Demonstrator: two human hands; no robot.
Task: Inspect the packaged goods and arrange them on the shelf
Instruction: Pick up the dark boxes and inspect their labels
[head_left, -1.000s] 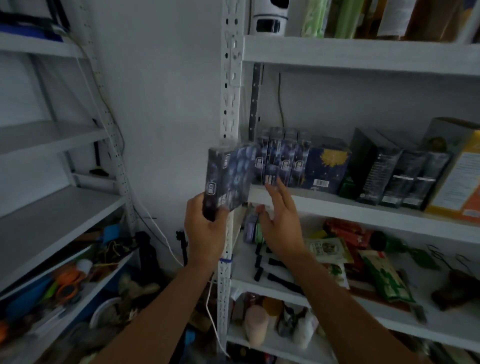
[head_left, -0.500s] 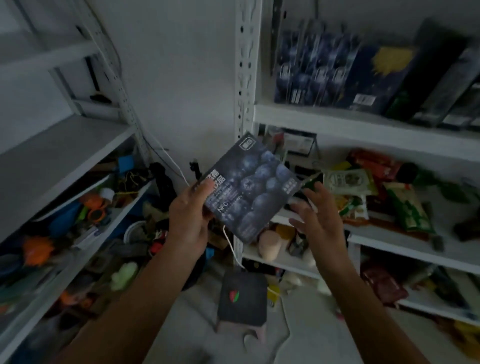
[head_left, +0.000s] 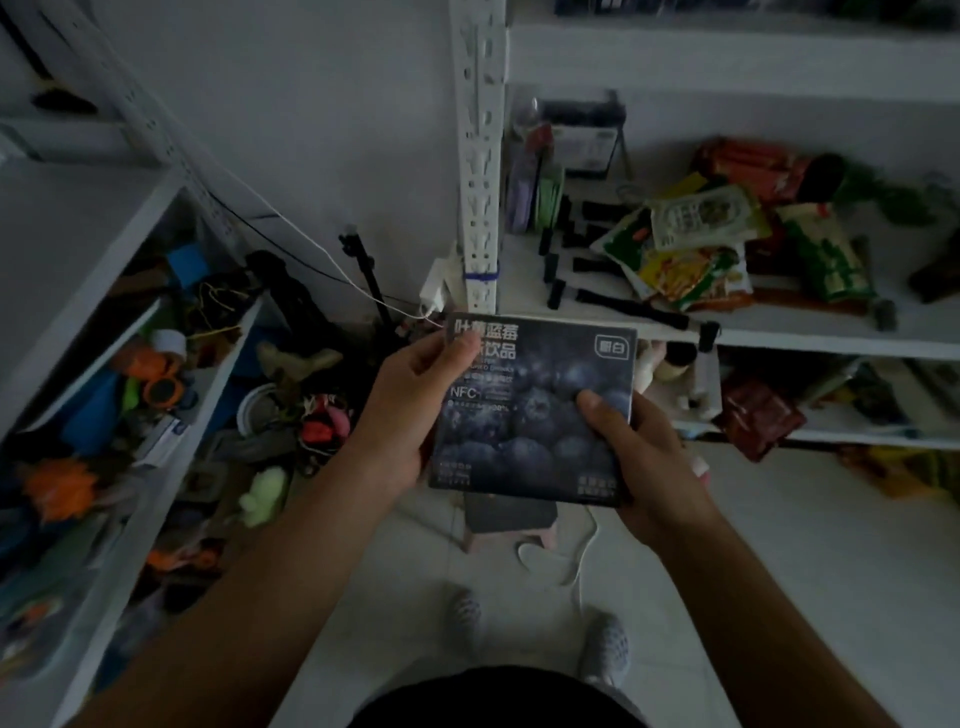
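Note:
A dark blue blueberry drink box (head_left: 537, 415) faces me at chest height, its printed front toward the camera. My left hand (head_left: 410, 410) grips its left edge, thumb across the upper left corner. My right hand (head_left: 631, 457) grips the lower right corner, thumb on the front face. The white shelf (head_left: 779, 332) with loose snack packets (head_left: 691, 249) lies beyond and to the right of the box. The upper shelf where the matching boxes stood is cut off at the top edge of the view.
A white perforated upright (head_left: 478, 171) stands just behind the box. A second rack on the left (head_left: 119, 395) holds jumbled toys and tools. A small stool (head_left: 511, 519) and a white cable (head_left: 576, 561) lie on the tiled floor below the box, near my feet.
The box came down from beside the upper shelf row and turned face-on to me. My right hand, free before, now holds its lower right corner. My view tilted downward.

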